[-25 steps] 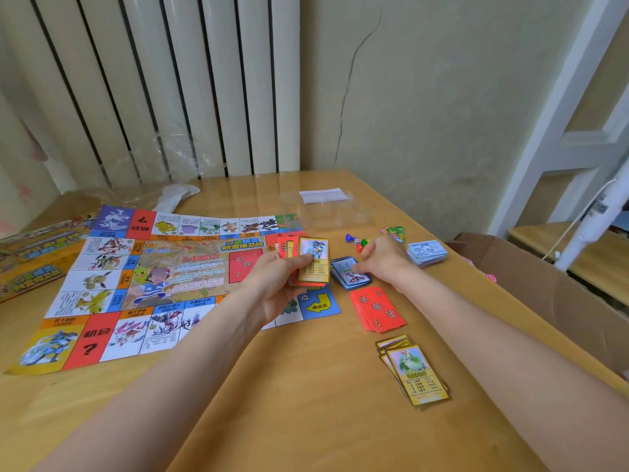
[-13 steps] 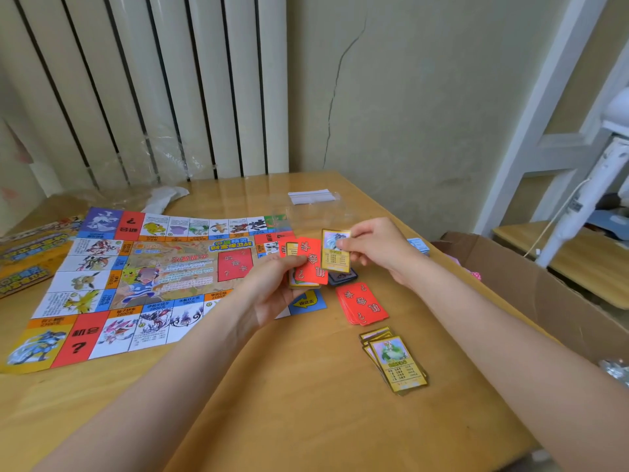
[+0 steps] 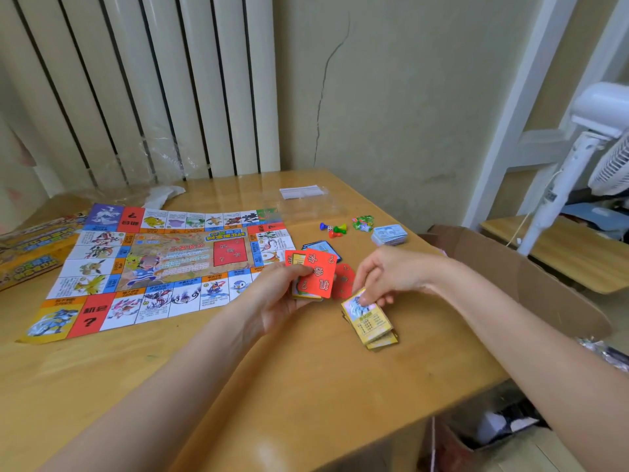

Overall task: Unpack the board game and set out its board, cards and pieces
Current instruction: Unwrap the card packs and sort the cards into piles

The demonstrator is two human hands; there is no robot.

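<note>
The paper game board [image 3: 163, 264] lies unfolded on the left of the wooden table [image 3: 306, 386]. My left hand [image 3: 279, 298] grips a fanned stack of cards [image 3: 315, 275] with a red one on top. My right hand [image 3: 391, 275] pinches a yellow-bordered card by its top edge, on the yellow pile [image 3: 369, 323]. A red pile [image 3: 343, 281] lies between my hands, partly hidden. A blue-backed pile [image 3: 323, 248] sits behind the held stack. Coloured pawns [image 3: 335, 229], a die, small green pieces [image 3: 362, 222] and a stack of play money [image 3: 389, 234] lie further back.
The game box [image 3: 30, 247] lies at the far left. Clear plastic wrap [image 3: 303, 195] sits near the table's back edge. An open cardboard box [image 3: 531, 277] stands right of the table, with a white fan [image 3: 592, 141] behind it.
My right hand took the yellow-bordered card off the held stack and brought it down and right onto the yellow pile. A red card now tops the stack in my left hand.
</note>
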